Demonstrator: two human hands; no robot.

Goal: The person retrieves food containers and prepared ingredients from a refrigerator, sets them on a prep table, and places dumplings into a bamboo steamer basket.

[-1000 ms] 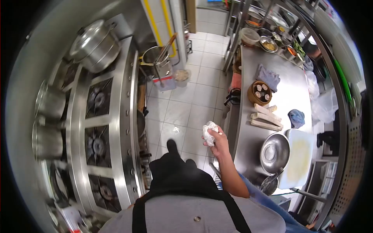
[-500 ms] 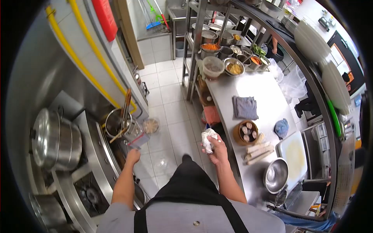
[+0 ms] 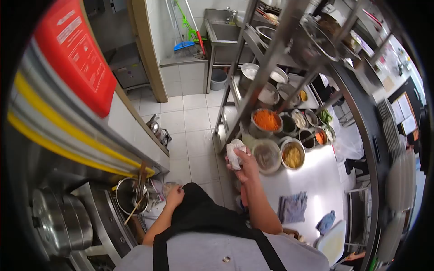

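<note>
My right hand is wrapped round a crumpled white cloth, held in front of me over the floor beside the steel worktable. Whether it is fabric or paper is hard to tell. A round clear tub on the table is nearest to that hand. My left hand hangs low by my apron with its fingers curled in, and I see nothing in it. To its left stands a steel pot with wooden-handled tools leaning in it.
Ahead runs a tiled aisle toward a steel sink and mops. Shelf posts rise at the right, near bowls of shredded carrot and yellow food. A large lidded steamer stands at left.
I have moved forward along the aisle; the sink and food bowls are closer, and the folded cloth is now nearer my body. The white cloth stays in my right hand.
</note>
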